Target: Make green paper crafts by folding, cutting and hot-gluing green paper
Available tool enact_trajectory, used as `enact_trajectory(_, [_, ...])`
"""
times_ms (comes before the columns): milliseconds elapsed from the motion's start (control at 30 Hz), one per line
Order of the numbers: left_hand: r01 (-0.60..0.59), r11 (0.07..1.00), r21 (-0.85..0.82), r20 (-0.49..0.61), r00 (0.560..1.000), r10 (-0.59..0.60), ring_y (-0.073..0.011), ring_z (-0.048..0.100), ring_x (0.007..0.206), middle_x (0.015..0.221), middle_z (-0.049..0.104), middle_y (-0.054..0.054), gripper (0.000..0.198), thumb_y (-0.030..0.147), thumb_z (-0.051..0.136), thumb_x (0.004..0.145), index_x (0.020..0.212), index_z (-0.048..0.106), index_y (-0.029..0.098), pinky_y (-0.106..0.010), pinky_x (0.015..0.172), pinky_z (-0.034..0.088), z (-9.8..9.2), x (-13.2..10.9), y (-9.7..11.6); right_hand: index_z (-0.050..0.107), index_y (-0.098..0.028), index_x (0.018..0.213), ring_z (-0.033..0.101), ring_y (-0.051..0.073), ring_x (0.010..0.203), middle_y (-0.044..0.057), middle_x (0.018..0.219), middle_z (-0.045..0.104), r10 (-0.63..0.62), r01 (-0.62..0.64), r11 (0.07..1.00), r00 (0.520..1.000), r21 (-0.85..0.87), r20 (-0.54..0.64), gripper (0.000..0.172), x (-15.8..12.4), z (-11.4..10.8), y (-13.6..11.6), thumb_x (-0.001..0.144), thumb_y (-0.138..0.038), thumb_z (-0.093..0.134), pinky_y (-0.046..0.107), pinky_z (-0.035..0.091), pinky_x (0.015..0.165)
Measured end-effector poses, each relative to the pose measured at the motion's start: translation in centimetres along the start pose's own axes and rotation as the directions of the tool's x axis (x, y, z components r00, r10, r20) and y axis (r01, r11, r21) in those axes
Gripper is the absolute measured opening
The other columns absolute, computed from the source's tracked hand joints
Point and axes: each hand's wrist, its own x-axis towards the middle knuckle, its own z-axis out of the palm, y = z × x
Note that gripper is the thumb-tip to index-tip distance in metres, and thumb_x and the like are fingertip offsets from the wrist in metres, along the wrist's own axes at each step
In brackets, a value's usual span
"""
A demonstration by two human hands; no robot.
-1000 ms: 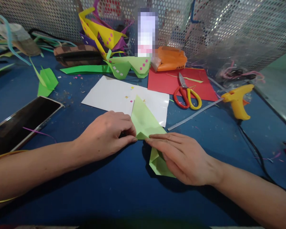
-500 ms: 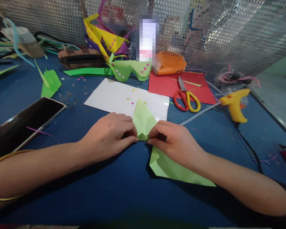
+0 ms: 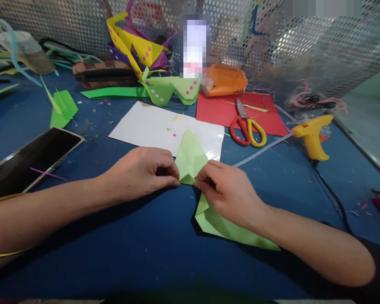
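A light green paper [image 3: 191, 154], folded to a point at the top, lies partly over a white sheet [image 3: 133, 123], with a small triangular fold at its lower edge. My left hand [image 3: 145, 171] pinches its lower left corner. The lower right corner is pinched between the thumb and fingers of my right hand [image 3: 226, 185]. Another stretch of light green paper [image 3: 223, 226] reaches out below my right hand and wrist; whether it joins the folded piece is hidden by the hand.
Scissors [image 3: 247, 126] rest partly on a red sheet [image 3: 213, 110], beside a yellow glue gun [image 3: 313, 135] with a cord. A phone [image 3: 41, 158] lies left. Behind are a green paper mask [image 3: 160, 90], an orange packet [image 3: 226, 80] and a brown case [image 3: 104, 75].
The whole view has shifted slightly. My left hand has moved a little outward along the lower edge of the folded paper, so more of the small triangular fold shows. Both hands still pinch the paper.
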Motion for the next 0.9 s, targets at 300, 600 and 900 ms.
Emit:
enact_trajectory(300, [-0.154,0.969,0.191,-0.048,0.985,0.166,-0.0167,0.059,0.077,0.078,0.066,-0.001,0.014,0.027,0.058,0.087,0.078,0.067,0.021,-0.028,0.068,0.038,0.1,-0.1,0.2,0.057,-0.016,0.079,0.055,0.015,0.069,0.003,0.08,0.061,0.005,-0.005,1.0,1.0,-0.002,-0.006,0.007,-0.1,0.1,0.1,0.084,-0.014,0.053,0.027,0.033,0.06])
enact_trajectory(600, [-0.113,0.975,0.193,-0.088,0.987,0.132,-0.0167,0.058,0.076,0.074,0.063,-0.001,0.017,0.025,0.056,0.088,0.074,0.064,0.019,-0.03,0.07,0.037,0.8,-0.1,0.5,0.057,-0.017,0.078,0.053,0.014,0.067,0.002,0.079,0.061,0.007,-0.007,1.0,1.0,-0.011,-0.007,0.006,-0.1,0.1,0.1,0.082,-0.015,0.054,0.027,0.031,0.058])
enact_trajectory(900, [0.013,0.986,0.165,-0.101,0.995,0.004,-0.0151,0.056,0.07,0.07,0.061,0.001,0.018,0.026,0.057,0.085,0.069,0.063,0.019,-0.03,0.068,0.037,1.1,0.1,0.9,0.055,-0.018,0.076,0.053,0.014,0.066,0.001,0.078,0.06,0.077,-0.077,0.997,0.997,-0.031,0.029,0.007,0.1,-0.1,-0.5,0.081,-0.014,0.055,0.026,0.029,0.057])
